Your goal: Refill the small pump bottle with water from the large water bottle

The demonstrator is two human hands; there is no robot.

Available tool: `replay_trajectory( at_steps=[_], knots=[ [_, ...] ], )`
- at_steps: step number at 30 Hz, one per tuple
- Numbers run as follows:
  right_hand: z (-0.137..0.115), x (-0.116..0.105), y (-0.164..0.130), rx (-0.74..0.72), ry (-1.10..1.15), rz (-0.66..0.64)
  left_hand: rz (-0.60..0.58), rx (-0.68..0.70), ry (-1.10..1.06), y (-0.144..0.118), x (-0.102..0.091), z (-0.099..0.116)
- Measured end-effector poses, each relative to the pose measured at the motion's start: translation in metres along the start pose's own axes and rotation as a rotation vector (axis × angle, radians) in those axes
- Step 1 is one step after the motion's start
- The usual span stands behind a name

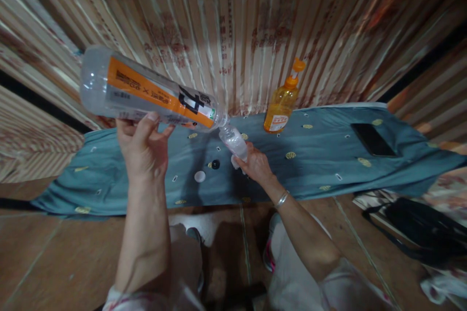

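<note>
The left hand (142, 148) grips a big bottle (146, 93), tipped sideways. Its mouth meets a small bottle (234, 142) grasped by the right hand (257, 165).

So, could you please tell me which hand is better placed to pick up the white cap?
Probably the right hand: it sits nearer the white cap, holding only the small bottle; the left hand supports the large tilted bottle.
</note>
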State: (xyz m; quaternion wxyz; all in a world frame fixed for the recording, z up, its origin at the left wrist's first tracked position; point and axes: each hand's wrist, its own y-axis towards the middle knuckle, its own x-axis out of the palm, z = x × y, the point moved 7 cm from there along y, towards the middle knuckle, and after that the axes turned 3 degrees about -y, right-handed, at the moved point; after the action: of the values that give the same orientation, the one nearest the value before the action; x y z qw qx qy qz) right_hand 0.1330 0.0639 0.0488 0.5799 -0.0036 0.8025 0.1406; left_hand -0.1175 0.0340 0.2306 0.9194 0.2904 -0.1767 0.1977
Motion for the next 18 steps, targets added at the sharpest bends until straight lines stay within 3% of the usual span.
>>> replay_trajectory(
  at_steps=[18],
  knots=[
    [0.0011, 0.0005, -0.0003, 0.015, 0.001, -0.034, 0.043, 0.008, -0.020, 0.0011, 0.0037, 0.0023]
  ],
)
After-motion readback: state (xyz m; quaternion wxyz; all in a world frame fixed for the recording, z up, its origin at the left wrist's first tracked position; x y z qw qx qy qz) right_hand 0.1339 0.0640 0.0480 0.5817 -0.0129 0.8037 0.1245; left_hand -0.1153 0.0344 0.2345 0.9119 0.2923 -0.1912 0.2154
